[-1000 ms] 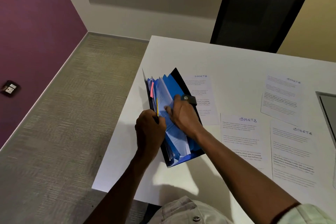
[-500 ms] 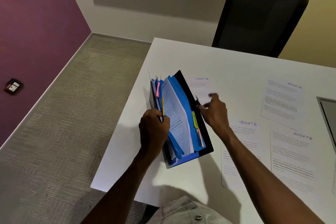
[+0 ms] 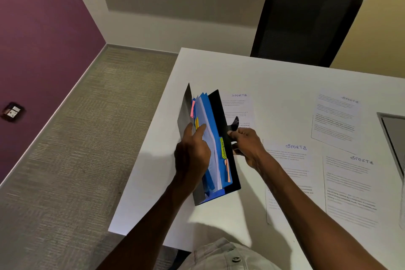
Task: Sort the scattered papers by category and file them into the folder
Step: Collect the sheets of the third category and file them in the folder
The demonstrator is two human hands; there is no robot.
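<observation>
A black expanding folder with blue dividers and coloured tabs stands open on the white table's left part. My left hand holds its front flap and near dividers, with the index finger laid across a white sheet inside. My right hand grips the folder's black back cover just below the clasp strap. Several white sheets headed SPORTS lie flat on the table: one behind the folder, one at my right wrist, one at far right and one nearer me.
A black mesh chair stands at the table's far side. A grey flat item is cut off by the right frame edge. The table's left edge drops to carpet; a floor socket lies by the purple wall.
My right hand left the inside of the folder, swung out to the right and came back onto the back cover. My left hand shifted its fingers over the dividers, and the folder stands more upright.
</observation>
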